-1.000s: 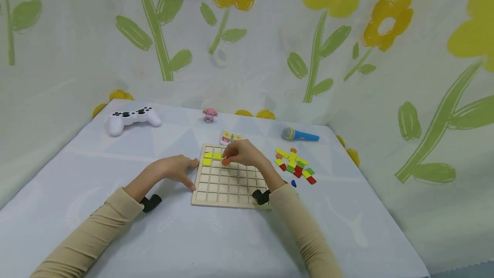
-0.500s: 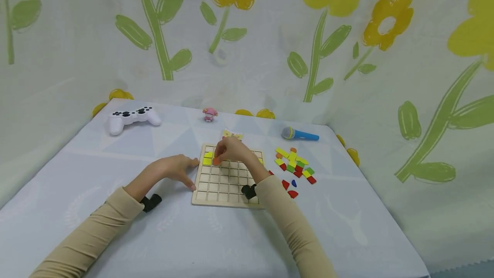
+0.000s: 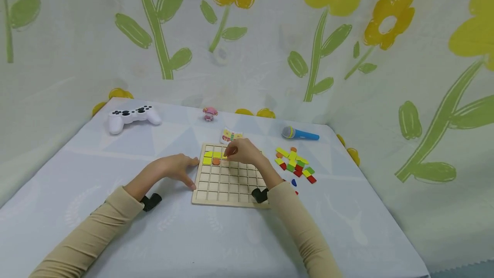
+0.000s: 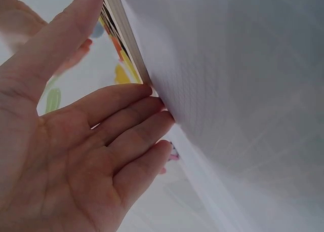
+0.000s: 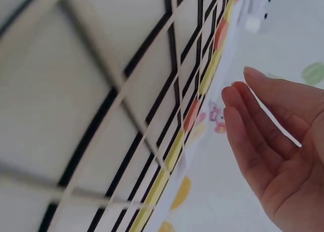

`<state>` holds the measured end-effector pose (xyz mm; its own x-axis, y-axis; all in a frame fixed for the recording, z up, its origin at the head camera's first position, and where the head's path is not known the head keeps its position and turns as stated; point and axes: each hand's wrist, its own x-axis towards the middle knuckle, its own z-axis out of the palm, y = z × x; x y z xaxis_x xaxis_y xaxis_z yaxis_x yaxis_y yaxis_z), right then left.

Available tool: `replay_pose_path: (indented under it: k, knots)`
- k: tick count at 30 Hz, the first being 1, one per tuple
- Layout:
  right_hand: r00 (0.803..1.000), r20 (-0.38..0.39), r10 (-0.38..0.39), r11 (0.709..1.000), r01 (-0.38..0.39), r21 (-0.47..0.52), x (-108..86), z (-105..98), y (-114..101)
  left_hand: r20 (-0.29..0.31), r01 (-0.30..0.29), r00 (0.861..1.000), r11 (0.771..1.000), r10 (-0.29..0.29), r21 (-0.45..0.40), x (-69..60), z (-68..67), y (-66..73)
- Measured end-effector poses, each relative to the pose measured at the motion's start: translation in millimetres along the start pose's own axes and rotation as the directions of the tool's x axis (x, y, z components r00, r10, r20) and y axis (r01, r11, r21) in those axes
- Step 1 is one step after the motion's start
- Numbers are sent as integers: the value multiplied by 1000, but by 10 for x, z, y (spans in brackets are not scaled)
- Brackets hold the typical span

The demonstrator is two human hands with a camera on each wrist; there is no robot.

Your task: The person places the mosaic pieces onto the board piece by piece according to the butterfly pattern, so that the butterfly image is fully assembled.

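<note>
A wooden grid board [image 3: 224, 187] lies on the table in the head view. Yellow tiles [image 3: 207, 161] fill some squares at its far left, and an orange disc [image 3: 216, 162] sits beside them. My left hand [image 3: 175, 170] touches the board's left edge, with thumb and straight fingertips against its side in the left wrist view. Over the far middle of the board is my right hand [image 3: 245, 152]. In the right wrist view this hand [image 5: 283, 146] holds nothing, its fingers loosely bent and apart from the board. It hides part of the far rows.
Loose coloured tiles [image 3: 293, 163] lie right of the board. A picture card [image 3: 230, 135] is behind it. Farther back are a pink figurine [image 3: 209, 114], a blue toy microphone [image 3: 301, 134] and a white game controller [image 3: 134, 118]. A flowered cloth hangs behind.
My right hand carried the orange disc left, let go of it in a square beside the yellow tiles, and moved back right. The left hand has stayed at the board's edge.
</note>
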<state>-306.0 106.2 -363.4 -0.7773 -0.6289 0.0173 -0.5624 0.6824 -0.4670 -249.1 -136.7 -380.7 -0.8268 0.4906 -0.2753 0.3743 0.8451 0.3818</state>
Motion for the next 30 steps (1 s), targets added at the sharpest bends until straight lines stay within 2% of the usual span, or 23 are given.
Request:
replay_pose_path:
  k: [9, 19, 25, 30]
  knots:
    - [996, -68, 62, 998, -60, 31, -409, -202, 267, -2, 5, 1000, 1000, -5, -8, -18, -3, 9]
    - [973, -121, 197, 980, -199, -9, -822, -474, 714, -7, 0, 1000, 1000, 0, -16, -34, -1, 2]
    - [946, -113, 303, 951, -309, -34, -907, -511, 971, -6, -3, 1000, 1000, 3, -15, -36, -2, 9]
    - [920, -73, 386, 920, -390, -42, -901, -514, 1080, -5, -7, 1000, 1000, 7, -16, -41, -10, 26]
